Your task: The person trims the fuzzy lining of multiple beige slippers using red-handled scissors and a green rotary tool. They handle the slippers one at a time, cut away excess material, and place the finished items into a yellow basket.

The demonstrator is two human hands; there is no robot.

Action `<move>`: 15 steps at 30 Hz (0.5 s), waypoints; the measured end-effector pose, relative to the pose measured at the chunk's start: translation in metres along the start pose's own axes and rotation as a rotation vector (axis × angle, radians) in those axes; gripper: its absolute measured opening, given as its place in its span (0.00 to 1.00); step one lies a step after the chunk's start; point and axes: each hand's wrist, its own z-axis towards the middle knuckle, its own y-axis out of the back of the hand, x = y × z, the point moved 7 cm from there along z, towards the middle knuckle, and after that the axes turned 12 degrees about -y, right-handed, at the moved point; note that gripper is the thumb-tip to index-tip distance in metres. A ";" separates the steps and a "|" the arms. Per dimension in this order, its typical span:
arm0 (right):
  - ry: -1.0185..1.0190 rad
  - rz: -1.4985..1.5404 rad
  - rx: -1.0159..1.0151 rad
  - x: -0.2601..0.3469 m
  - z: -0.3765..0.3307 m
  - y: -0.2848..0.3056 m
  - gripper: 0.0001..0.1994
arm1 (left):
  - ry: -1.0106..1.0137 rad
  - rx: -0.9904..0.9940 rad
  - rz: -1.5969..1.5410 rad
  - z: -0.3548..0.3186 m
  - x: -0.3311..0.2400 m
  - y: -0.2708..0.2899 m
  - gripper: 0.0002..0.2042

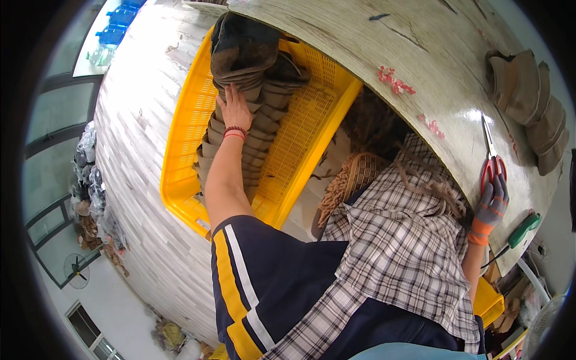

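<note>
My left hand [236,113] is bare, with a red cord bracelet at the wrist. It rests, fingers stretched out, on a stack of brown-grey leather-like pieces [264,135] that overlap in rows inside a yellow plastic crate [337,129]. Darker folded brown pieces [243,51] lie at the crate's far end, just beyond my fingertips. On the table to the right, my right hand [492,207] wears a grey and orange work glove. Its fingers close over the red handles of a pair of scissors [491,159], whose blades point away from me.
The pale wood-patterned table [336,24] curves round my right. It carries red-and-white scraps [395,81], a stack of brown pieces [531,108] and a green-handled tool [524,230]. A plaid apron [396,240] covers my lap. Bagged goods [90,180] line the left wall.
</note>
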 end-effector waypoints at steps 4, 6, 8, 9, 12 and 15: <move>-0.007 0.037 0.017 -0.005 0.001 -0.001 0.12 | -0.049 -0.160 -0.193 0.003 -0.001 0.031 0.23; -0.009 0.038 0.014 -0.007 0.000 -0.001 0.12 | -0.121 -0.231 -0.236 0.001 -0.005 0.050 0.21; -0.010 0.030 -0.006 -0.006 -0.001 0.000 0.12 | -0.117 -0.255 -0.207 0.001 -0.003 0.052 0.21; -0.005 0.037 -0.004 -0.007 -0.001 -0.001 0.12 | -0.116 -0.266 -0.191 0.001 -0.002 0.053 0.21; -0.004 0.054 0.002 -0.008 0.000 -0.002 0.12 | -0.039 -0.144 -0.261 0.002 0.000 0.039 0.21; -0.020 0.050 0.005 -0.010 -0.001 -0.002 0.12 | -0.076 -0.218 -0.289 -0.010 -0.033 0.038 0.19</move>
